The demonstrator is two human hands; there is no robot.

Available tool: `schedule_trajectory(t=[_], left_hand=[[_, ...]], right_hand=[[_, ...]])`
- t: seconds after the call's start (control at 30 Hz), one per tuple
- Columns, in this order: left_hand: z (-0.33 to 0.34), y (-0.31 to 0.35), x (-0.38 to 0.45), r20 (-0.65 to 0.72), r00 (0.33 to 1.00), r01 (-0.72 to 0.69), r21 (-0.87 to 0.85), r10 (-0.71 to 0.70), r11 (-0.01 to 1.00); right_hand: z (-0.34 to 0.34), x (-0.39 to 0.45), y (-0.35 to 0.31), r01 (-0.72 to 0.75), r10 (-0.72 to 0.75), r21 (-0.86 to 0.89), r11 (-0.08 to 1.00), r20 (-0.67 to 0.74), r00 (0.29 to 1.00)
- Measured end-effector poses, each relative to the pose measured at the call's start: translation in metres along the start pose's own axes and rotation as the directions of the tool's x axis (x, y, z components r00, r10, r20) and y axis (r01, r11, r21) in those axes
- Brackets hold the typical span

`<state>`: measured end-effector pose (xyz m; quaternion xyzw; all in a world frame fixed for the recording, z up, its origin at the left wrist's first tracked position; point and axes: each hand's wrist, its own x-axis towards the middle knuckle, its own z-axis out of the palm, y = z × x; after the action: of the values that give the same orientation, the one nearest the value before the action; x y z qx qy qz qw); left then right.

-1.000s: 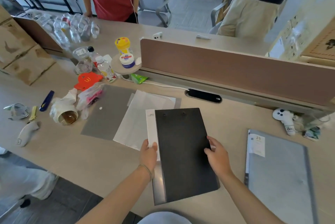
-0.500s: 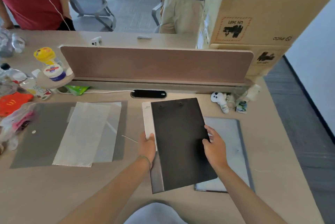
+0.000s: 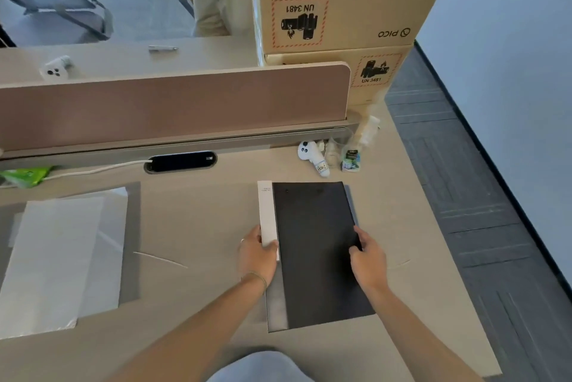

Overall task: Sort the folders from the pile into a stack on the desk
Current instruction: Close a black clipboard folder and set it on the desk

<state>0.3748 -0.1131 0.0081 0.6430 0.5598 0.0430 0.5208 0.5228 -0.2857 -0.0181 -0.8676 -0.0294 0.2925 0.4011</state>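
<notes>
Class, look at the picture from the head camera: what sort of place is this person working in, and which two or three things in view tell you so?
Most likely an open-plan office. A desk with a partition screen and a cable port, an office chair beyond it, and stacked cardboard boxes alongside.

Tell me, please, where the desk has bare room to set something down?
Bare desk lies between the pale sheets and the black folder, and right of the folder toward the desk edge. It is crowded by the white controller and small items near the divider's end.
</notes>
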Motion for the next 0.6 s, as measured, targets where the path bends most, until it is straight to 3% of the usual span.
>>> schedule_trajectory(t=[0.17,0.3,0.47,0.6], left_hand=[[0.019,-0.007,0.010,-0.046,0.999,0.021,0.101,-0.017,0.995],[0.030,-0.005,0.012,0.005,0.997,0.077,0.050,-0.077,0.996],[0.040,-0.003,0.012,0.015,0.991,0.128,0.109,-0.131,0.986],[0.035,-0.006,0.016,0.039,0.993,0.104,0.079,-0.107,0.991]], right_hand=[[0.001,0.008,0.012,0.016,-0.016,-0.023,1.000,0.013,1.000],[0.003,0.012,0.010,0.017,-0.017,-0.061,0.998,0.004,1.000],[0.011,0.013,0.011,0.009,-0.010,-0.075,0.997,-0.008,1.000],[0.013,0.014,0.015,0.021,-0.022,-0.105,0.994,-0.006,1.000]])
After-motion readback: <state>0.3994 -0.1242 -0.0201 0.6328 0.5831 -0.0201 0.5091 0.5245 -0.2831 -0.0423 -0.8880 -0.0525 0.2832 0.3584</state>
